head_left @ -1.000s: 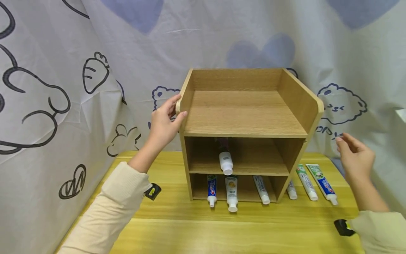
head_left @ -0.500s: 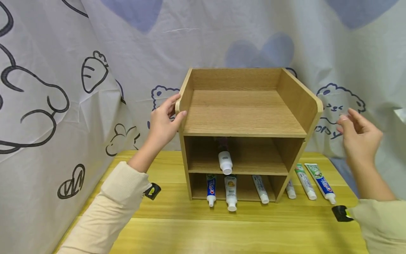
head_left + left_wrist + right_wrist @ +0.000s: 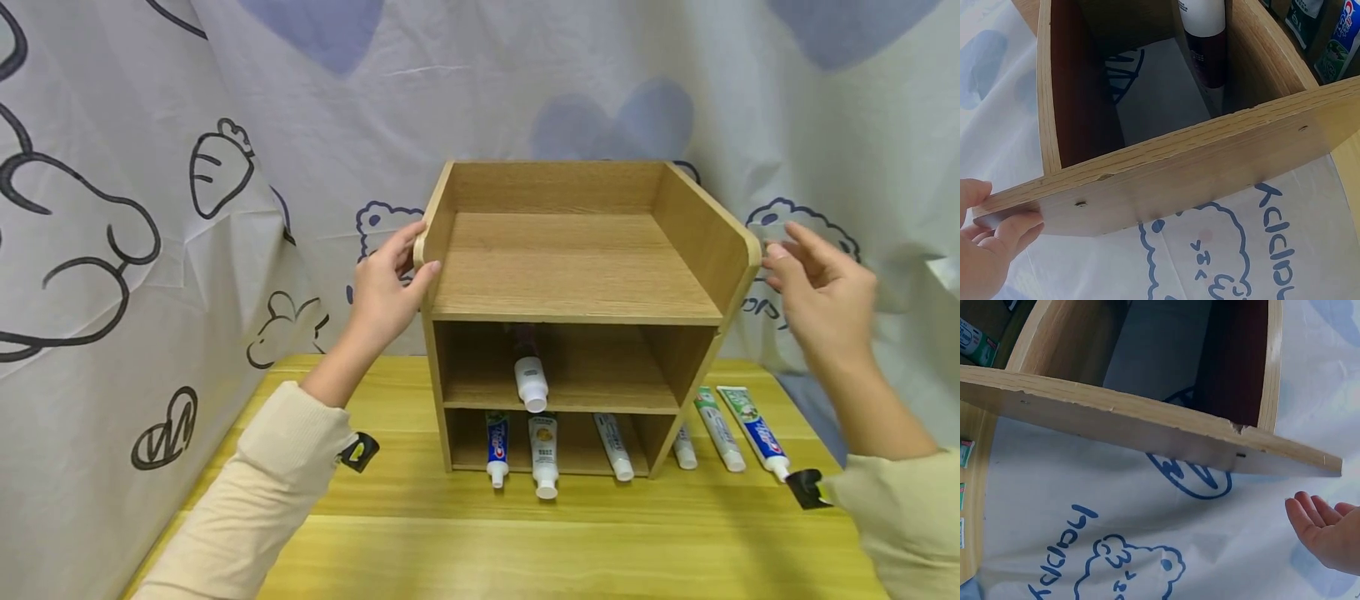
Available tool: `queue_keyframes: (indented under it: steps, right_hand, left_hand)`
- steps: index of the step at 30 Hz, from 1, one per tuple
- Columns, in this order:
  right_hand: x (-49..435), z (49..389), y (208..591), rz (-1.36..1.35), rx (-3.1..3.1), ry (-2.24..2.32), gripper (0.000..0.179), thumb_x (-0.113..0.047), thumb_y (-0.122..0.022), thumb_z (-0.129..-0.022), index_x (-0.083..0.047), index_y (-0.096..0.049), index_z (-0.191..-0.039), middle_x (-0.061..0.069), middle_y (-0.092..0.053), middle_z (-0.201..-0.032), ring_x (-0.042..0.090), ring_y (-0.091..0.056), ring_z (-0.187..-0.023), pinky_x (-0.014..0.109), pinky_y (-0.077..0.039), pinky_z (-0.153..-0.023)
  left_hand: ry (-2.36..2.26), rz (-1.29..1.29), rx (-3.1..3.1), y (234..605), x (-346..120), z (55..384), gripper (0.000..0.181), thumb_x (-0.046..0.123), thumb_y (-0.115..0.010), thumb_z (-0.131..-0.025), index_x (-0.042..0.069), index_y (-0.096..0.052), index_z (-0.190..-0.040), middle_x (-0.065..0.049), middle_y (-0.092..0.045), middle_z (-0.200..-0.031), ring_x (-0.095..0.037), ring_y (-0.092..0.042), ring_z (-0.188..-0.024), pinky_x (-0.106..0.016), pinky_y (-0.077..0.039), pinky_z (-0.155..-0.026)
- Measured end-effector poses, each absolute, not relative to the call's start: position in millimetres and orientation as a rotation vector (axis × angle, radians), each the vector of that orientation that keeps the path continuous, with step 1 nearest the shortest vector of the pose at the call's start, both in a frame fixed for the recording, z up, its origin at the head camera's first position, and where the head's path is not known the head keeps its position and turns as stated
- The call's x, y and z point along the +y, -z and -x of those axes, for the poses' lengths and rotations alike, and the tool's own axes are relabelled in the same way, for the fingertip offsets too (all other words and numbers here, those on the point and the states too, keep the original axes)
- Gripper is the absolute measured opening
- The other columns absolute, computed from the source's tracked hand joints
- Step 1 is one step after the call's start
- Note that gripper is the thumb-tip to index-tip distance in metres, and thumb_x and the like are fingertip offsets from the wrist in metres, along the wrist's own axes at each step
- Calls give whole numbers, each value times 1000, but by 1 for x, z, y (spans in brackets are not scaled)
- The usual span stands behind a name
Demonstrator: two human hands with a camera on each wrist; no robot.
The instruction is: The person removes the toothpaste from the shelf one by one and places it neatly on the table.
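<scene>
A wooden desktop shelf [image 3: 577, 262] with two compartments below an open top stands on the table. My left hand [image 3: 381, 292] grips the front edge of its left side panel; in the left wrist view the fingers [image 3: 1019, 232] lie on the panel's outer face and the thumb on the other side. My right hand [image 3: 832, 304] is raised by the right side panel, fingers loosely bent and holding nothing. The right wrist view shows a small gap between that panel [image 3: 1166, 425] and the fingertips. A white-capped tube [image 3: 532, 385] lies in the middle compartment.
In the bottom compartment lie a blue toothpaste tube [image 3: 497, 448], a white one with an orange print [image 3: 544, 457] and another white one [image 3: 612, 446], caps forward. Right of the shelf, more toothpaste tubes [image 3: 757, 435] lie on the yellow wooden table [image 3: 480, 550]. A patterned curtain [image 3: 300, 100] hangs behind.
My right hand has risen from above the tubes on the right and come left, close to the right side panel. The left hand keeps its grip; shelf and tubes stay put.
</scene>
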State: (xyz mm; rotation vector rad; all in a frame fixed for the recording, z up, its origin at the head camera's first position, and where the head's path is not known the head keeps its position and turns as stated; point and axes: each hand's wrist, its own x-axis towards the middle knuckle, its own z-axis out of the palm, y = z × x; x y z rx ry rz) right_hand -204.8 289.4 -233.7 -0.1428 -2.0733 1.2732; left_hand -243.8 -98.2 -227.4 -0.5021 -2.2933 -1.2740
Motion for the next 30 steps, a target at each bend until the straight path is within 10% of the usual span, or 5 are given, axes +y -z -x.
queue_keyframes:
  steps: [6, 14, 30]
  right_hand:
    - [284, 208, 231, 69, -2113, -1243, 43, -23, -55, -92, -8, -52, -132, -15, -61, -105, -14, -56, -76, -1, -49, -66]
    - [281, 211, 231, 34, -2232, -1080, 48, -25, -59, -90, -8, -50, -134, 23, -56, -127, -19, -48, -78, -5, -43, -67]
    - [276, 214, 229, 37, -2220, -1138, 44, -14, -55, -90, -4, -50, -133, 29, -53, -125, -21, -47, -72, -3, -44, -63]
  left_hand:
    - [1284, 497, -2269, 232, -97, 245, 48, 6, -59, -89, 1, -45, -135, -22, -56, -127, -30, -57, -116, -36, -52, -93]
    - [1322, 525, -2104, 251, -95, 244, 51, 6, -58, -89, 1, -42, -137, -20, -53, -131, -29, -58, -115, -34, -53, -92]
    - [1354, 458, -1836, 309, -90, 222, 51, 2, -60, -87, -5, -41, -134, -22, -36, -144, -30, -34, -136, -33, -34, -110]
